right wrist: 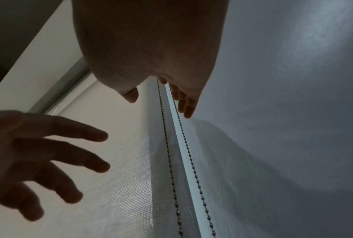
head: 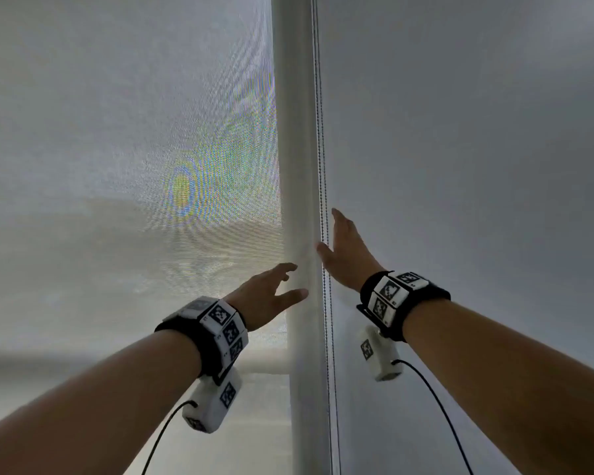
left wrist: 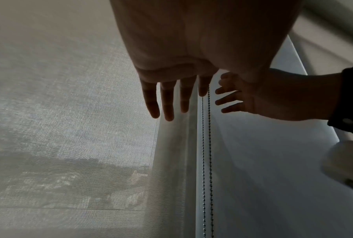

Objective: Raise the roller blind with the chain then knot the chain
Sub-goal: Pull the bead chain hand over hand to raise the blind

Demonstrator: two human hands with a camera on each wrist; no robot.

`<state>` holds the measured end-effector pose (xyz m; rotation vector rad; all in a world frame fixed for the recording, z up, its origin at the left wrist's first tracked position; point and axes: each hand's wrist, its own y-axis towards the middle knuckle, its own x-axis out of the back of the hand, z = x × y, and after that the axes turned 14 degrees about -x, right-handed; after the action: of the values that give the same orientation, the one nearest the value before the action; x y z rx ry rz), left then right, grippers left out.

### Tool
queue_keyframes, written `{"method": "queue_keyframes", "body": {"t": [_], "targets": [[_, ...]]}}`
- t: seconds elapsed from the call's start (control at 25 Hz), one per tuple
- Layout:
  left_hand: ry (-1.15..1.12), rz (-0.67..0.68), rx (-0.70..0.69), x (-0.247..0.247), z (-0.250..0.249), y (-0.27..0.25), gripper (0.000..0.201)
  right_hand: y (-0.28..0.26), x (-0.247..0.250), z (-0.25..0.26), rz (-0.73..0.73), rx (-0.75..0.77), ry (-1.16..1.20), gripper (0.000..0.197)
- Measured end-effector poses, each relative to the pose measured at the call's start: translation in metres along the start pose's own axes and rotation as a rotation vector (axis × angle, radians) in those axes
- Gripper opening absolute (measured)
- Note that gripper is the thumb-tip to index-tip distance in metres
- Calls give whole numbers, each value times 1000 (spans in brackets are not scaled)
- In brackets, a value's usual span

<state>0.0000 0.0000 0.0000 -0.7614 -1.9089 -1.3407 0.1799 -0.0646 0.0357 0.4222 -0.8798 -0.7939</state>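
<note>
The roller blind (head: 127,166) hangs fully down over the window on the left, and a plain wall (head: 477,149) fills the right, so there is only a narrow strip of frame (head: 294,132) between them to work in. The chain (head: 320,138) drops as two beaded strands along that strip, close against the wall's edge. Both hands are spread and hold nothing: the left hand (head: 266,296) reaches near the frame, the right hand (head: 345,255) lies just beside the strands. I judge the risk is catching the wrong strand, which would not lift the blind, or fingers jamming against the wall.
</note>
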Motion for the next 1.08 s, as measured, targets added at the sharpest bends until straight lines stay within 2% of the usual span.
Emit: {"method": "queue_keyframes", "body": {"t": [0.2,0.32,0.48,0.72,0.8,0.96,1.08], "targets": [[-5,32,53,-12,21,10,63,27,-21,-3,33,-234,410,56],[-18,33,70,-19,27,13,63,35,-31,-3,65,-287,671,42],[-46,25,79,-23,27,15,62,34,-35,-1,53,-257,717,33],[-94,-57,56,-23,21,18,56,22,-42,-3,-204,-159,655,35],[-121,-101,41,-23,16,20,49,17,-41,-3,-244,-137,668,37],[-183,-227,-5,-26,12,28,33,7,-39,2,-226,-148,765,39],[-296,-319,-20,-27,5,36,28,-4,-34,0,-214,-131,774,40]]}}
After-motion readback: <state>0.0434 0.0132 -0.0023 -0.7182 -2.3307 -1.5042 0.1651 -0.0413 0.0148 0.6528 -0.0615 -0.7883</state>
